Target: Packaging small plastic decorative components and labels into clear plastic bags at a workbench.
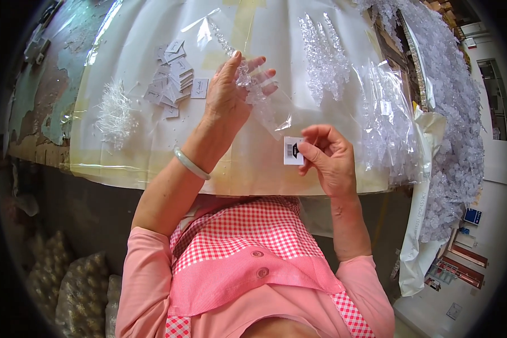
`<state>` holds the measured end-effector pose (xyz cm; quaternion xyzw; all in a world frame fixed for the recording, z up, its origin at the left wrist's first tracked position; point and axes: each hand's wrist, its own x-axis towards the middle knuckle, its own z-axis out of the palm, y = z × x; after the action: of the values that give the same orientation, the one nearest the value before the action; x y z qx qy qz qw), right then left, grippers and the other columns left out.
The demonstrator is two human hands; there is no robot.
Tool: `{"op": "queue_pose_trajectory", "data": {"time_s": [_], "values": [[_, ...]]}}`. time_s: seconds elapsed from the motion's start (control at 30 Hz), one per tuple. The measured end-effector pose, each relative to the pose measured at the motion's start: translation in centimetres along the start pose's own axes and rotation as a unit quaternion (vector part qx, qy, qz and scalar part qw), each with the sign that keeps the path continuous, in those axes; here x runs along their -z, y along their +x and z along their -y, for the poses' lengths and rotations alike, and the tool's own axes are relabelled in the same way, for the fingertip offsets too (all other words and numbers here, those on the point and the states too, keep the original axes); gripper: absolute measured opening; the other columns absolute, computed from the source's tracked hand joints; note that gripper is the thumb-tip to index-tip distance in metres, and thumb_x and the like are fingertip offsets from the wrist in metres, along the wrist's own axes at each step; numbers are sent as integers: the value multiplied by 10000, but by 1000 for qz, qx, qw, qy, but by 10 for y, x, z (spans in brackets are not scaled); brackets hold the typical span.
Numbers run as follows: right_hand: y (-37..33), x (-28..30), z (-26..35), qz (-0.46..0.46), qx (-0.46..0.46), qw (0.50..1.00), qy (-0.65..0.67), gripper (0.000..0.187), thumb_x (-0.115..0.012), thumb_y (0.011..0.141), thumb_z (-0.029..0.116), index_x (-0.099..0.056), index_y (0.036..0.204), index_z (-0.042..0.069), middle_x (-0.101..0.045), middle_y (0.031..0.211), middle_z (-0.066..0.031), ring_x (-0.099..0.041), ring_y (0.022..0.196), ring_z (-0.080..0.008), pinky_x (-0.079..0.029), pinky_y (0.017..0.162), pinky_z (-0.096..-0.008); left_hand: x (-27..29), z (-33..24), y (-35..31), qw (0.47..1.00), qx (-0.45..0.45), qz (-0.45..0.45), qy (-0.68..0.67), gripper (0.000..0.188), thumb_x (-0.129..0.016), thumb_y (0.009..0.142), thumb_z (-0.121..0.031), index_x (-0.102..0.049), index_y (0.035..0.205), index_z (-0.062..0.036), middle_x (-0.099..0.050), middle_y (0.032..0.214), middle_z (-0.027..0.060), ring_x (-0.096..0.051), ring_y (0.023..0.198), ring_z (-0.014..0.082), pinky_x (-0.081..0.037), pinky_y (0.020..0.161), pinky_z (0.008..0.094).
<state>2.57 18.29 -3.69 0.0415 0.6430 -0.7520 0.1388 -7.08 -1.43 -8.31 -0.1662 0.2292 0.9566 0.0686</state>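
Note:
My left hand (226, 97) is raised over the table, palm up, its thumb laid over a clear twisted icicle ornament (243, 74) that runs across the fingers. Clear plastic film (280, 116), which looks like a thin bag, hangs from the same hand toward the right. My right hand (333, 160) pinches a small white card tag (290, 151) with a barcode and a black mark. The tag is apart from the ornament. Left of my left hand lies a loose pile of similar small cards (172, 79), one card (199, 88) lying at its right side.
White thin ties (116, 112) lie heaped at the left on the covered tabletop (208, 160). Clear icicles (325, 62) lie beyond my right hand, with bagged ones (383, 118) further right. A large mass of clear pieces (450, 135) borders the right side. Filled sacks (83, 287) stand below left.

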Motion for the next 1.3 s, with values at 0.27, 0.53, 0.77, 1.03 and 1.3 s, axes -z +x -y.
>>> {"op": "queue_pose_trajectory", "data": {"time_s": [0.27,0.53,0.77,1.03,1.3], "values": [[11,-2,-18,-64,41,988,134,245,-670,876,7,-631,1115,-27,-686,1005,-131,-692,753,-168,-616,599,-290,-9,8,-12,999,-23,25,-16,270,-546,972,-331,-481,1067,-86,-601,1146,185,-635,992,383,-548,832,534],[13,-7,-33,-130,201,971,-9,161,-680,861,-17,-636,1015,-19,-670,944,-97,-677,794,-173,-581,696,-279,-14,17,-30,998,-46,20,-47,206,-530,982,-315,-500,1032,-118,-598,1136,163,-631,997,378,-534,858,537],[18,7,-27,-168,471,762,-412,223,-760,709,-13,-609,854,63,-589,838,-63,-549,745,-188,-417,597,-306,-21,27,-49,999,-38,-28,-28,232,-499,1001,-320,-441,1077,-108,-588,1137,171,-624,1008,371,-530,872,535],[11,8,-6,-113,419,834,-341,185,-709,732,-63,-606,835,51,-657,1093,-169,-644,875,-263,-519,755,-321,-24,36,-60,998,-46,33,37,223,-484,1010,-326,-457,1079,-115,-558,1223,190,-606,1043,378,-520,885,539],[9,4,5,-112,348,885,-290,220,-697,768,-17,-641,973,38,-596,792,-61,-574,644,-172,-485,618,-281,-27,39,-73,997,-8,67,47,367,-499,999,-345,-469,1265,-93,-520,1298,160,-525,1191,350,-410,1007,512]]}}
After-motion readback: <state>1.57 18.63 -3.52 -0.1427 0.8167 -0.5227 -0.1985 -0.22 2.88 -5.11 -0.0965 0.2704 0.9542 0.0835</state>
